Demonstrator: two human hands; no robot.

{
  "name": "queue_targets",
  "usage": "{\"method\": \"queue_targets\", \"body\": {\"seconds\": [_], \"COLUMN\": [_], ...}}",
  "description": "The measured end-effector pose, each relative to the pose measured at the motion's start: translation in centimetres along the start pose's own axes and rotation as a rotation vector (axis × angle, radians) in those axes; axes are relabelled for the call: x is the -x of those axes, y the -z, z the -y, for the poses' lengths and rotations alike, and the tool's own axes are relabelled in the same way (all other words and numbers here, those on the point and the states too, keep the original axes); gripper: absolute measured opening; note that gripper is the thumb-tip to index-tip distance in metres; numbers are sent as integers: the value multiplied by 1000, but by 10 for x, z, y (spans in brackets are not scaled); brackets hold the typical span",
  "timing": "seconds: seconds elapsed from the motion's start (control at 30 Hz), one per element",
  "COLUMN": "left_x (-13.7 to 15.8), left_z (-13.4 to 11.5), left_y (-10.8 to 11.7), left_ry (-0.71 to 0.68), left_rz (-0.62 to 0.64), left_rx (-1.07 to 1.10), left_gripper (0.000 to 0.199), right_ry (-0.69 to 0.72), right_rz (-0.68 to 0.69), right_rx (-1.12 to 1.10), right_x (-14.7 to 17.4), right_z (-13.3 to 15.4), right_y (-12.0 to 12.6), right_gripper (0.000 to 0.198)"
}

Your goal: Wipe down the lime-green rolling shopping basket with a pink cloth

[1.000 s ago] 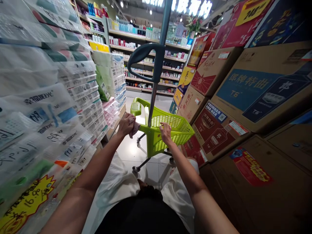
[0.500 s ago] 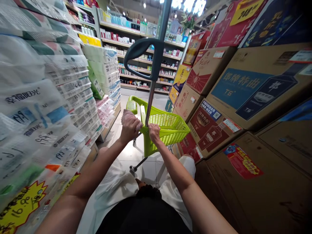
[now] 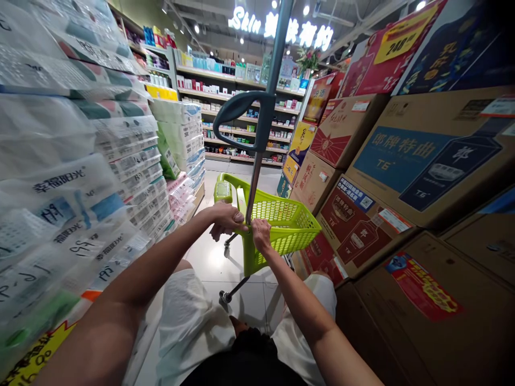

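A lime-green plastic shopping cart (image 3: 289,233) with a perforated basket stands in front of me. A metal pole (image 3: 255,187) with a dark grey loop handle (image 3: 263,120) rises from its near end. My left hand (image 3: 227,219) is closed at the near rim, left of the pole, with its fingers curled downward. The pink cloth it held is mostly hidden by the hand. Just right of the pole, my right hand (image 3: 261,235) grips the cart's rim. A small box-like part (image 3: 223,192) of the cart sits beyond my left hand.
Stacked packs of tissue paper (image 3: 60,187) rise close on the left. Cardboard cartons (image 3: 422,155) are piled close on the right. Shelves of small boxed goods (image 3: 241,102) stand across the far end. Tiled floor (image 3: 213,246) shows around a cart wheel (image 3: 225,296).
My left hand has turned over at the rim, and the pink cloth that showed over it is now mostly out of sight. My right hand stays on the rim. The view has tilted upward.
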State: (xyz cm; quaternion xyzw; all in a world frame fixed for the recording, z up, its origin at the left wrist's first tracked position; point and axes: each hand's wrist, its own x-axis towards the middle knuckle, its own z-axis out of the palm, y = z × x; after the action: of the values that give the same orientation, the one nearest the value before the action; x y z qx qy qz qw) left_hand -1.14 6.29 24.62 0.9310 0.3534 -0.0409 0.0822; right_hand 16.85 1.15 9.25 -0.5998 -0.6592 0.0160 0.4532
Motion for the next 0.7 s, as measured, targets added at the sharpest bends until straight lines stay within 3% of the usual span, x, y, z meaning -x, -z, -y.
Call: {"method": "queue_targets", "body": {"seconds": [0.07, 0.13, 0.37, 0.47, 0.57, 0.7], "left_x": [-6, -5, 3, -6, -16, -20], "left_z": [-3, -8, -24, -29, -38, -59], "left_y": [-5, -16, -80, -108, -132, -151], "left_ry": [63, 82, 36, 34, 45, 135], "left_rz": [-30, -169, -1100, -1393, -1587, -1705], "left_rx": [-20, -34, 126, 220, 250, 302], "left_gripper": [59, 56, 45, 36, 30, 64], "right_ry": [13, 21, -1, -3, -4, 6], "right_rz": [-8, -12, -11, 7, 13, 7], "right_rx": [-11, -21, -47, -50, -43, -37], "right_x": [2, 2, 3, 2, 1, 1], "right_z": [-2, -5, -9, -8, -7, -7], "right_y": [1, 2, 9, 11, 12, 13], "right_gripper": [39, 39, 36, 35, 36, 37]}}
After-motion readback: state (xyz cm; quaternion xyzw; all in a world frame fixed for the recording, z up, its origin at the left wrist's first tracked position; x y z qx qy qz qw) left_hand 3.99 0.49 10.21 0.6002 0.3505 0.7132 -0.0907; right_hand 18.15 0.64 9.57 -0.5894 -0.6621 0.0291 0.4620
